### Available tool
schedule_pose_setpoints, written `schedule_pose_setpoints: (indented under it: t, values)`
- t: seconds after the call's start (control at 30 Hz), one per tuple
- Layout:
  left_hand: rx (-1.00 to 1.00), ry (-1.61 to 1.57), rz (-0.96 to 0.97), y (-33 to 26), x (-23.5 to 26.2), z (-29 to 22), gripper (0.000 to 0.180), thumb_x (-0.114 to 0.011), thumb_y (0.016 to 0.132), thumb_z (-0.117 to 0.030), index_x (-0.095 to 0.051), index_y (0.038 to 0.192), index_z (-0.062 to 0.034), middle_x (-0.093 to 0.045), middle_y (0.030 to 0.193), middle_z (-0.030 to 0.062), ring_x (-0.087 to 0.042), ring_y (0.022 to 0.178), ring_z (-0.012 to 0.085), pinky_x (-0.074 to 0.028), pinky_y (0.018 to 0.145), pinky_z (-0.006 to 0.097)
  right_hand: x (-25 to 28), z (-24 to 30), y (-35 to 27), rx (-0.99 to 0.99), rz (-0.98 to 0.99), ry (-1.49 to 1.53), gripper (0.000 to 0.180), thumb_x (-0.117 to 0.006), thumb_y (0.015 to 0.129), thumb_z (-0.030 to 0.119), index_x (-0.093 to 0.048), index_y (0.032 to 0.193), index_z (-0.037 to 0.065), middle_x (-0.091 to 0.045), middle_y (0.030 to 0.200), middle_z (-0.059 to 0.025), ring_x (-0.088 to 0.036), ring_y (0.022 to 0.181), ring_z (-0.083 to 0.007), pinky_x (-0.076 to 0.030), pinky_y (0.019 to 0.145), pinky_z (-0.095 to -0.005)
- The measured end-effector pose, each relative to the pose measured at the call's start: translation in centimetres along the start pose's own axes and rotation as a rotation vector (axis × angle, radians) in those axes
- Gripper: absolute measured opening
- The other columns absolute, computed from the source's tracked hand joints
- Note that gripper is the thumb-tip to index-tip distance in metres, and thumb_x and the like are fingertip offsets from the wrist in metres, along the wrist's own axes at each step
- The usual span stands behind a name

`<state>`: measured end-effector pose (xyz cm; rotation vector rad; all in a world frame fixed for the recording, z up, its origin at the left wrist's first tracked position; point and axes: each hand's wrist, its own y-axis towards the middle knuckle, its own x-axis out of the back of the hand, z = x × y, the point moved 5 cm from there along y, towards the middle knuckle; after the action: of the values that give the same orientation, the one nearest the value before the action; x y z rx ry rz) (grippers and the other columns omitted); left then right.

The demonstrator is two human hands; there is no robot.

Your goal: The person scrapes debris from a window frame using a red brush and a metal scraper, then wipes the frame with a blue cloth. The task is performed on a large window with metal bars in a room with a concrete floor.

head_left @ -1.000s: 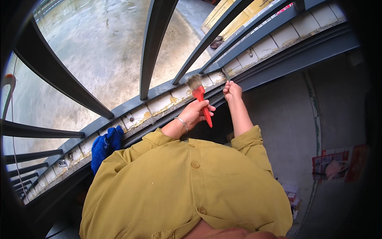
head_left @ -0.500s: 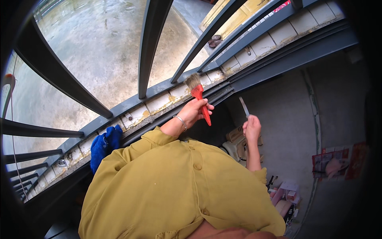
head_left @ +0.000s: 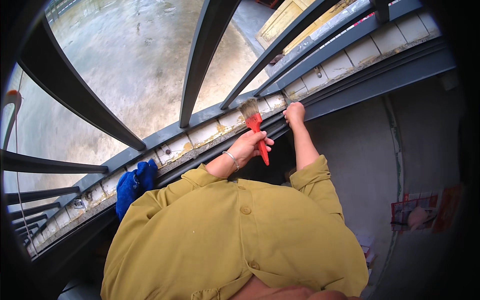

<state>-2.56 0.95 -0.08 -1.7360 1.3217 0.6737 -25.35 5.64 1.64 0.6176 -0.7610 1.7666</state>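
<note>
My left hand [head_left: 244,150] is closed round the red handle of a paintbrush [head_left: 254,121]. The brush is held upright, its greyish bristles pointing away from me over the tiled window sill [head_left: 200,133]. My right hand [head_left: 295,114] makes a fist at the sill's inner edge, right of the bristles. The thin flat metal blade it held half a second ago is now almost wholly hidden by the fist and the sill edge. Yellowish-brown residue marks the white tiles under the brush.
Dark grey window bars [head_left: 205,60] rise along the sill's outer side. A blue cloth [head_left: 134,184] lies over the sill at left. A dark window track [head_left: 365,85] runs along the inner edge. Beyond the bars is a concrete yard [head_left: 130,65]; a grey wall [head_left: 360,165] stands at right.
My right hand has moved up and away from my body, from beside the wall to the sill edge. The paintbrush in my left hand has shifted slightly right and towards me.
</note>
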Motion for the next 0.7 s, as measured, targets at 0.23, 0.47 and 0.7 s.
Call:
schedule_pose_setpoints:
  t: [0.23, 0.47, 0.7]
  values:
    - [0.014, -0.047, -0.006, 0.0, 0.2, 0.1, 0.016, -0.051, 0.089, -0.024, -0.05, 0.092, -0.0077, -0.063, 0.09, 0.0084, -0.06, 0.075, 0.0155, -0.05, 0.069, 0.03, -0.9, -0.2, 1.0, 0.036, 0.039, 0.018, 0.026, -0.038, 0.087, 0.015, -0.052, 0.072, 0.0, -0.054, 0.056, -0.0106, -0.045, 0.036, -0.0156, -0.034, 0.031, -0.0301]
    - [0.032, -0.068, 0.003, 0.2, 0.3, 0.2, 0.016, -0.051, 0.089, -0.023, -0.05, 0.092, -0.0078, -0.063, 0.091, 0.0086, -0.06, 0.075, 0.0151, -0.05, 0.07, 0.03, -2.3, -0.1, 3.2, 0.108, -0.039, -0.029, 0.025, -0.036, 0.087, 0.012, -0.052, 0.074, -0.001, -0.056, 0.058, -0.012, -0.047, 0.037, -0.0176, -0.036, 0.031, -0.0305]
    - [0.027, -0.06, 0.015, 0.2, 0.3, 0.1, 0.016, -0.05, 0.089, -0.024, -0.051, 0.091, -0.0078, -0.063, 0.091, 0.0076, -0.06, 0.077, 0.0142, -0.049, 0.072, 0.03, -1.1, 0.1, 2.5, 0.095, -0.073, 0.041, 0.023, -0.035, 0.087, 0.013, -0.052, 0.078, 0.0, -0.057, 0.059, -0.0131, -0.048, 0.036, -0.0182, -0.036, 0.031, -0.0303]
